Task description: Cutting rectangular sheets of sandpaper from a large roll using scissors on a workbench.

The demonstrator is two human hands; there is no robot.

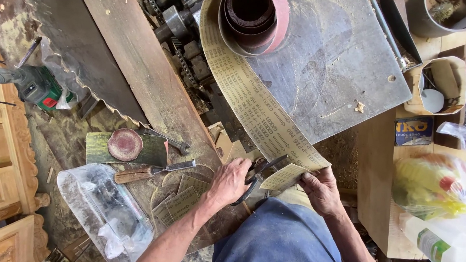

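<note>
My left hand (229,182) is closed around the handles of dark scissors (257,174), whose blades are open at the edge of a tan sandpaper strip (255,103). The strip runs down from a sandpaper roll (251,16) standing on a grey metal plate (341,62). My right hand (322,191) pinches the strip's loose end (286,176) just right of the blades. My knee in blue cloth (280,238) is below both hands.
Several cut sandpaper pieces (180,199) lie left of my left hand. Nearby are a wooden-handled knife (147,173), a wrench (167,140), a round disc (125,144) and a clear plastic tub (103,214). A large saw blade (74,50) and green power tool (33,85) sit at left. Bags (435,187) and a bottle (440,250) are at right.
</note>
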